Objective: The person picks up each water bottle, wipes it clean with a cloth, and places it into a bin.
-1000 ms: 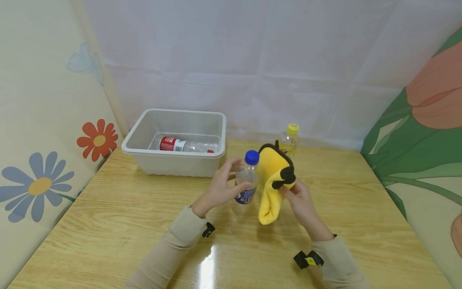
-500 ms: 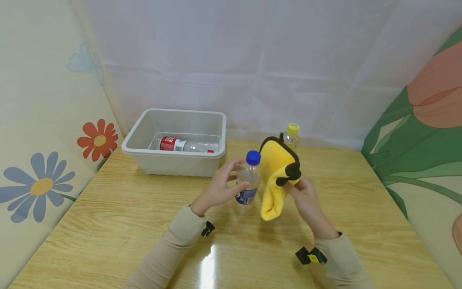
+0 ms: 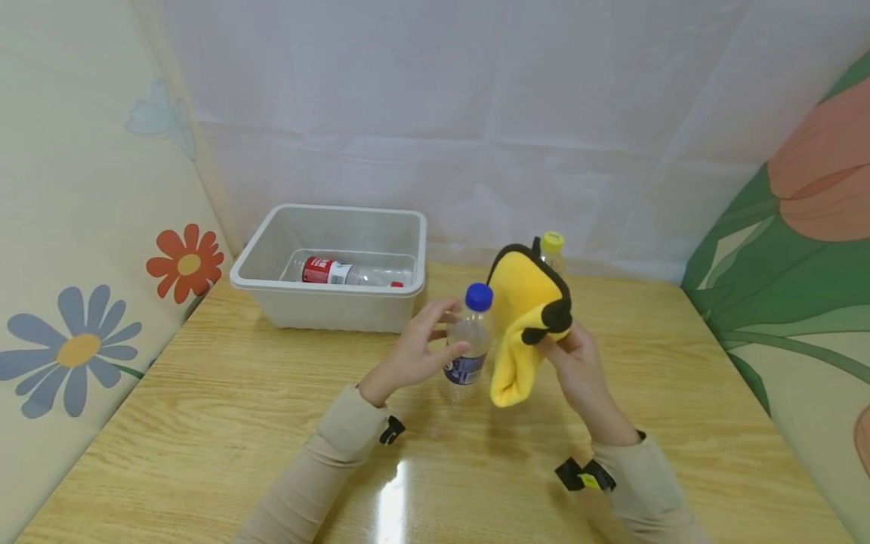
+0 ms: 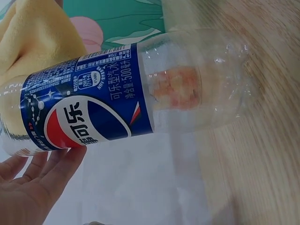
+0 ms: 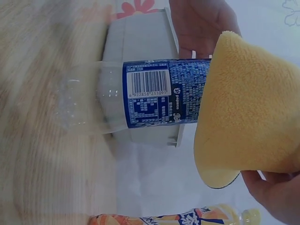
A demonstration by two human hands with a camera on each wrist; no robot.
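An upright clear plastic cola bottle (image 3: 465, 369) with a blue cap and blue label is over the middle of the table. My left hand (image 3: 416, 355) holds it from the left, thumb in front and fingers behind. In the left wrist view, fingertips meet the label (image 4: 89, 101). My right hand (image 3: 583, 374) pinches a yellow cleaning cloth (image 3: 523, 291) with dark edging by its folded right side. The cloth hangs just right of the bottle. From the right wrist camera, its plush face (image 5: 253, 103) covers the bottle's upper part.
A pale grey plastic bin (image 3: 333, 298) stands at the back left, with a red-labelled bottle (image 3: 326, 271) lying inside. Behind the cloth stands a yellow-capped bottle (image 3: 553, 242), mostly hidden. Curtains border the wooden table (image 3: 224, 408) at the back and sides.
The right hand has brought the cloth slightly up and right, so it hides more of the yellow-capped bottle. The cola bottle has shifted slightly right; the left hand has barely moved.
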